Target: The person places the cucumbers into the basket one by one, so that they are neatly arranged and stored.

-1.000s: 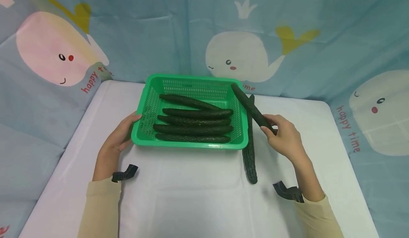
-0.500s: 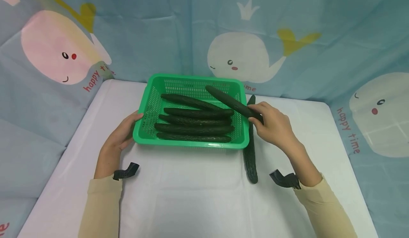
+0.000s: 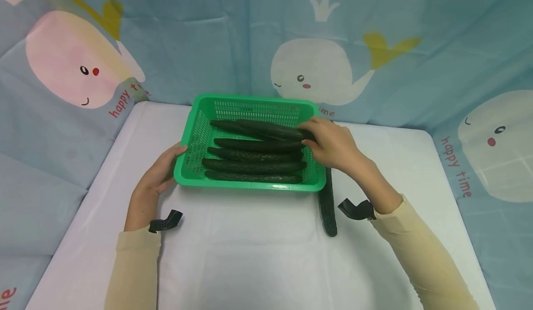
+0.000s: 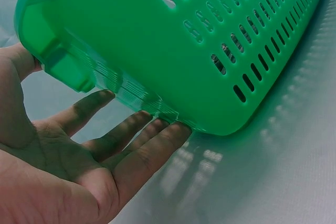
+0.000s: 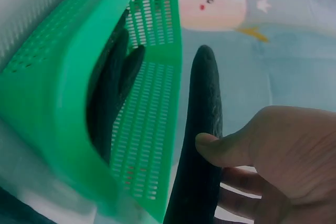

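My right hand (image 3: 333, 142) grips the thick end of a dark green cucumber (image 3: 270, 128) over the right side of a green plastic basket (image 3: 250, 186). In the right wrist view, the thumb lies across the cucumber (image 5: 202, 108), with fingers behind it. Several more cucumbers (image 3: 254, 166) lie side by side in the basket. My left hand (image 3: 160, 171) touches the basket's left end, its thumb on the rim. The left wrist view shows straight, spread fingers against the basket's outer wall (image 4: 157, 66). Another cucumber (image 3: 328, 208) lies on the table beside the basket, partly hidden under my right hand.
A white cloth (image 3: 245, 254) covers the table. Behind it and at both sides hangs a blue curtain (image 3: 200, 46) printed with whales. Each wrist wears a black camera mount, like the right one (image 3: 356, 209).
My right hand has moved left with the cucumber, from beyond the basket's right rim to inside it. The cucumber has swung nearly parallel to the others. My left hand stays at the basket.
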Tool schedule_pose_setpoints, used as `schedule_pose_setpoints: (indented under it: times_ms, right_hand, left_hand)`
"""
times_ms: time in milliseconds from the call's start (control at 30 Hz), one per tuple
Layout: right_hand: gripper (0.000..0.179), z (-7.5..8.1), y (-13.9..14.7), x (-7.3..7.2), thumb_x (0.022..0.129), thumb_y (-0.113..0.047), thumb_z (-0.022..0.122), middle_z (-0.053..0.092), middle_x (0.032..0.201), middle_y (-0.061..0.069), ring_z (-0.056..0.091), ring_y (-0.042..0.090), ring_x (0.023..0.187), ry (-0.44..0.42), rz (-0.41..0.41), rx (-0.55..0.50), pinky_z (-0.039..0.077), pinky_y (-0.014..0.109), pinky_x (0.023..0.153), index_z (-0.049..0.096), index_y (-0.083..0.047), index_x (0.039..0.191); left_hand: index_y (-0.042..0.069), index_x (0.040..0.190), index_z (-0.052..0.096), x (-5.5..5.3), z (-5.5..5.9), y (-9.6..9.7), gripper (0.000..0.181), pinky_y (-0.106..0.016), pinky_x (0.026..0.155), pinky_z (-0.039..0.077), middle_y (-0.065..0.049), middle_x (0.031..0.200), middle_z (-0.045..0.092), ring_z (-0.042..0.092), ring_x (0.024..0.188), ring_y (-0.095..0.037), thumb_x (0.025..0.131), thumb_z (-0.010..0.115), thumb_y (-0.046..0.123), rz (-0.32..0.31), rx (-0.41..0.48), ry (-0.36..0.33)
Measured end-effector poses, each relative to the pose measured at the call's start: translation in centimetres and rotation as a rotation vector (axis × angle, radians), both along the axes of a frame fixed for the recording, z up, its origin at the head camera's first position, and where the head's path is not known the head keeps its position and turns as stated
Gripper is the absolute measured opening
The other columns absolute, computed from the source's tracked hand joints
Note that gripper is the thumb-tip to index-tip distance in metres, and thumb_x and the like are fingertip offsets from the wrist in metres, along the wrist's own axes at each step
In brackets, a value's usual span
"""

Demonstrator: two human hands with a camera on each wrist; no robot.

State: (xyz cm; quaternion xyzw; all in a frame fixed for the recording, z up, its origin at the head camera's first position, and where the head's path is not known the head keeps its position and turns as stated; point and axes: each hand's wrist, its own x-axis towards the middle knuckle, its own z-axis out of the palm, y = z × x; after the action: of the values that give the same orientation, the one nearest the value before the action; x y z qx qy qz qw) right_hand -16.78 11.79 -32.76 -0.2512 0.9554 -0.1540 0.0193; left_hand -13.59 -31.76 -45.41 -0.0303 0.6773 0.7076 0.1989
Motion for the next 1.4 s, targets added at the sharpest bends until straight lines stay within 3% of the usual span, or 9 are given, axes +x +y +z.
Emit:
schedule_pose_setpoints:
  times_ms: [233,400,567,700,900,1167,1400]
  right_hand:
    - [0.036,1.0,-2.4,-1.7,0.103,-0.015,0.069,0.07,0.128,0.009,0.071,0.028,0.1,-0.016,0.087,0.049,0.049,0.038,0.056,0.069,-0.012,0.139]
    - [0.037,1.6,-4.4,-2.8,0.103,-0.014,0.069,0.069,0.128,0.009,0.07,0.028,0.107,-0.032,0.143,0.074,0.054,0.043,0.063,0.068,-0.013,0.14]
    - [0.038,1.6,-5.9,-3.8,0.104,-0.014,0.068,0.069,0.132,0.011,0.071,0.03,0.11,-0.042,0.176,0.103,0.058,0.045,0.071,0.068,-0.013,0.142]
    - [0.038,1.5,-6.9,-4.7,0.106,-0.016,0.065,0.067,0.137,0.01,0.071,0.029,0.108,-0.057,0.185,0.141,0.056,0.045,0.068,0.066,-0.016,0.144]
    - [0.038,1.6,-8.2,-5.7,0.107,-0.016,0.062,0.064,0.139,0.011,0.07,0.029,0.109,-0.083,0.192,0.132,0.056,0.044,0.071,0.064,-0.015,0.145]
    - [0.065,0.7,-8.2,-6.5,0.104,-0.023,0.068,0.049,0.152,0.02,0.061,0.034,0.116,-0.048,0.077,-0.066,0.055,0.049,0.091,0.041,-0.011,0.162]
    - [0.059,0.5,-7.1,-6.0,0.105,-0.026,0.067,0.05,0.152,0.02,0.063,0.036,0.121,-0.05,0.054,-0.091,0.057,0.053,0.092,0.047,-0.011,0.159]
  left_hand:
    - [0.01,0.171,0.015,0.2,0.0,-0.4,0.072,-0.02,0.095,0.058,0.007,0.137,0.059,0.065,0.118,-0.004,0.113,0.041,0.045,-0.013,0.0,0.009]
    - [0.012,0.171,0.014,0.5,0.1,-0.5,0.073,-0.018,0.096,0.056,0.01,0.137,0.056,0.062,0.121,-0.003,0.113,0.041,0.047,-0.003,-0.021,0.012]
    - [0.01,0.171,0.014,0.6,0.1,-0.3,0.073,-0.021,0.095,0.058,0.007,0.134,0.06,0.066,0.115,-0.004,0.113,0.04,0.046,-0.012,0.0,0.007]
    - [0.01,0.171,0.016,0.6,0.2,-0.4,0.072,-0.021,0.094,0.058,0.006,0.135,0.061,0.067,0.115,-0.004,0.113,0.041,0.045,0.001,0.009,0.016]
    - [0.012,0.171,0.015,0.7,0.1,-0.4,0.073,-0.021,0.095,0.058,0.007,0.137,0.057,0.065,0.118,-0.004,0.112,0.042,0.046,0.011,-0.013,0.004]
    - [0.01,0.17,0.017,0.2,-0.2,0.2,0.072,-0.022,0.096,0.058,0.002,0.137,0.059,0.067,0.116,-0.006,0.113,0.041,0.046,-0.033,0.031,0.026]
    - [0.01,0.171,0.018,0.0,0.0,0.0,0.073,-0.021,0.097,0.058,0.003,0.14,0.056,0.064,0.12,-0.006,0.112,0.043,0.047,-0.012,0.008,0.016]
